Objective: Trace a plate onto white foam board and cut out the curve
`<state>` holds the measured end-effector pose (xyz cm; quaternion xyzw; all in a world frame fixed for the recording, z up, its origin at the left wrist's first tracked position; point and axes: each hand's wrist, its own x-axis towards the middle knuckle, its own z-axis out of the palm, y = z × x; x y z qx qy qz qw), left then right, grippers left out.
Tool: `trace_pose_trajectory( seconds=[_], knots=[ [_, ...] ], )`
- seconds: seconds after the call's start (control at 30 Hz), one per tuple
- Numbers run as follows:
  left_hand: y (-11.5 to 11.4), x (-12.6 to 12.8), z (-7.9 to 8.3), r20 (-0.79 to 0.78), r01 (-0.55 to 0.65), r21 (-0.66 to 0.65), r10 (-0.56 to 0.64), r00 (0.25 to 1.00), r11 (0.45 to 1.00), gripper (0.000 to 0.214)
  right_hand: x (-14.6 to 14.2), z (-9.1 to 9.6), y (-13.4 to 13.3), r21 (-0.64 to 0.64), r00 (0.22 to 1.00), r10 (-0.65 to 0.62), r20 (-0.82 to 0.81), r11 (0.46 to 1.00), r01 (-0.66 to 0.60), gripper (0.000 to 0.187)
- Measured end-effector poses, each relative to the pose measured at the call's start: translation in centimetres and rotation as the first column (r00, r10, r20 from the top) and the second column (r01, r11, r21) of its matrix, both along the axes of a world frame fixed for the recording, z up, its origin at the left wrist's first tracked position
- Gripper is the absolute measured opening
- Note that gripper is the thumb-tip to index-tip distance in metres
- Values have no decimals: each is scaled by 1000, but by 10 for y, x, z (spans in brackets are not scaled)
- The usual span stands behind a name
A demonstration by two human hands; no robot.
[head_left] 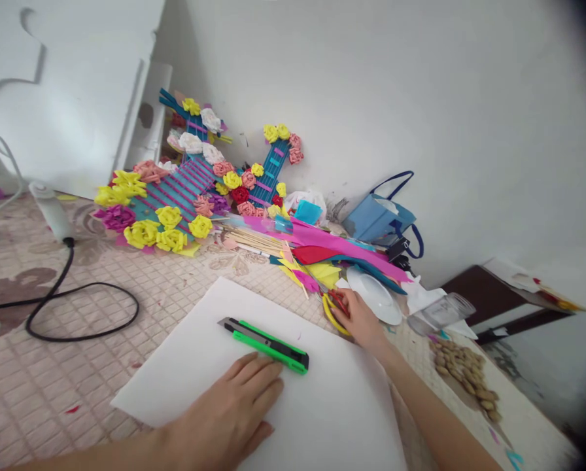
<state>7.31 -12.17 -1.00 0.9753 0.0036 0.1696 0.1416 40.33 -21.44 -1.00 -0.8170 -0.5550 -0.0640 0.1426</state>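
Note:
A large white sheet (pixel 214 347) lies on the patterned tablecloth in front of me. My left hand (pixel 234 418) rests flat on it, fingers stretched out, fingertips just short of a green and black utility knife (pixel 268 344) that lies on the sheet. My right hand (pixel 360 319) reaches past the sheet's far edge and closes on a pair of scissors with yellow and red handles (pixel 333 307), next to a white plate (pixel 376 297).
Paper-flower crafts on blue sticks (pixel 185 190) stand at the back against the wall. Coloured paper sheets (pixel 332 252), wooden sticks (pixel 256 241), a blue bag (pixel 381 219), a clear jar (pixel 440 313) and peanuts (pixel 464 373) lie to the right. A glue gun (pixel 52 209) with black cable (pixel 77 307) sits left.

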Motion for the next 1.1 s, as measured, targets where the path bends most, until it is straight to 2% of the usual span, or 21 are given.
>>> trace_pose_trajectory(
  seconds=[0.17, 0.4, 0.5, 0.57, 0.67, 0.8, 0.87, 1.1],
  knots=[
    [-2, 12, -10, -9, -40, -4, 40, 999, 999, 33, 7, 1, 9, -51, 998, 18, 53, 999, -15, 34],
    [-5, 17, -16, 15, -62, 4, 62, 998, 998, 35, 23, 1, 12, -20, 994, 73, 80, 997, -72, 35],
    [-6, 17, -16, 21, -67, 13, 67, 998, 998, 35, 16, 10, 19, 8, 984, 99, 146, 995, -102, 34],
    [-7, 17, -15, 17, -74, 10, 74, 997, 997, 35, 5, 15, 27, 25, 972, 157, 175, 986, -164, 34],
    [-7, 17, -12, 3, -82, -3, 82, 997, 997, 34, -10, 16, 43, -29, 924, 344, 169, 939, -344, 42],
    [-6, 15, -8, -15, -78, -18, 77, 997, 997, 33, -11, 4, 59, -160, 802, 589, 93, 804, -572, 51],
    [-5, 15, -7, -17, -66, -16, 66, 998, 998, 33, -3, -2, 62, -173, 782, 621, 51, 777, -605, 49],
    [-7, 16, -10, -13, -82, 9, 83, 997, 997, 32, 36, -10, 67, -128, 774, 633, 35, 771, -624, 50]
  ],
)
